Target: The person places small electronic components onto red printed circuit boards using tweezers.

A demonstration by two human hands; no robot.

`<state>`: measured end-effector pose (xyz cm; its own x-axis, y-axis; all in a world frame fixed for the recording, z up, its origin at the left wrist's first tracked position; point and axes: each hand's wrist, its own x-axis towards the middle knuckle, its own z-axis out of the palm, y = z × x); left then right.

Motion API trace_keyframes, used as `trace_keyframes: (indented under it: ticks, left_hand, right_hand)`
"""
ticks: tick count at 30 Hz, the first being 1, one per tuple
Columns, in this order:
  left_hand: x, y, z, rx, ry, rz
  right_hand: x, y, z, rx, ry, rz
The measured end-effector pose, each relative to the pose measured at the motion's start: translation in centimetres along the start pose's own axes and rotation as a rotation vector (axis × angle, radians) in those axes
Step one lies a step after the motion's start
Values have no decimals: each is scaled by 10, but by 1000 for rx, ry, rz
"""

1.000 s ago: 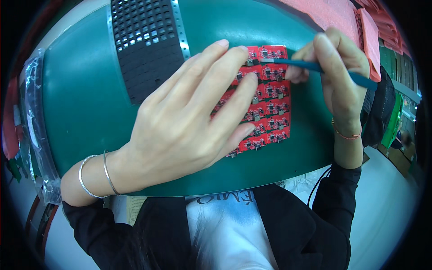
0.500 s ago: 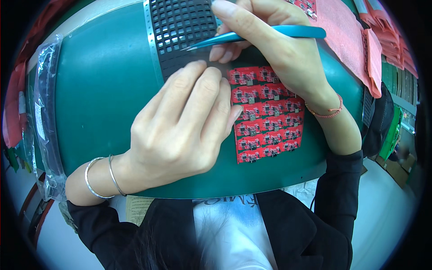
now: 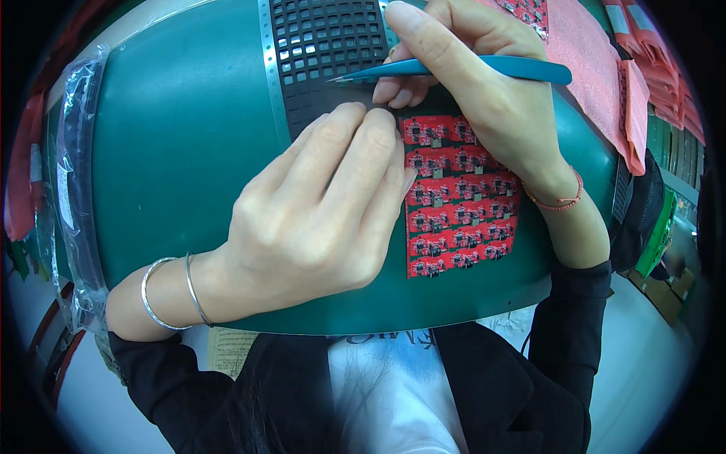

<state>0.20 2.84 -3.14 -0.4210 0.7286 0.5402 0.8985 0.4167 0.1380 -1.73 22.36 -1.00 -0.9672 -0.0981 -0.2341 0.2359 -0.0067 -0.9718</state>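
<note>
My right hand grips blue tweezers between thumb and fingers. Their fine tip points left, over the lower part of a black sheet with rows of square pockets, several holding shiny pieces. My left hand is palm down with its fingers bent together at the near end of that sheet. Its fingertips are hidden, so what they hold, if anything, does not show. Just right of the left hand lies a panel of red circuit boards in rows, its upper right part hidden behind my right hand and wrist.
A green mat covers the table. Clear plastic packaging lies along its left edge. At the far right are pink wrapping sheets, with another red board panel on them. Brown boxes stand beyond the table's right side.
The sheet, the board panel and both hands sit slightly farther right in the picture. The hands keep nearly the same pose, and the tweezers stay over the sheet.
</note>
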Motion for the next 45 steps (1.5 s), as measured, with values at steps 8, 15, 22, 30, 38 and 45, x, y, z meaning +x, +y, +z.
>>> trace_keyframes:
  ticks: [8, 15, 22, 30, 38, 45]
  left_hand:
    - [0, -1, 1, 30, 0, 22]
    - [-1, 0, -1, 21, -13, 9]
    - [5, 5, -5, -46, -58, -24]
    - [25, 22, -1, -169, -65, -28]
    - [50, 54, 32, -289, -211, 5]
    - [50, 51, 37, -231, -228, 45]
  right_hand:
    - [-3, -2, 2, -23, 23, -11]
    - [1, -2, 6, -68, 30, 9]
    - [-4, -9, -13, 166, -12, 19]
    - [-67, 3, -118, -141, -117, -284]
    - [-117, 33, -144, -139, 48, -204]
    - [-117, 31, -138, -189, 66, -144]
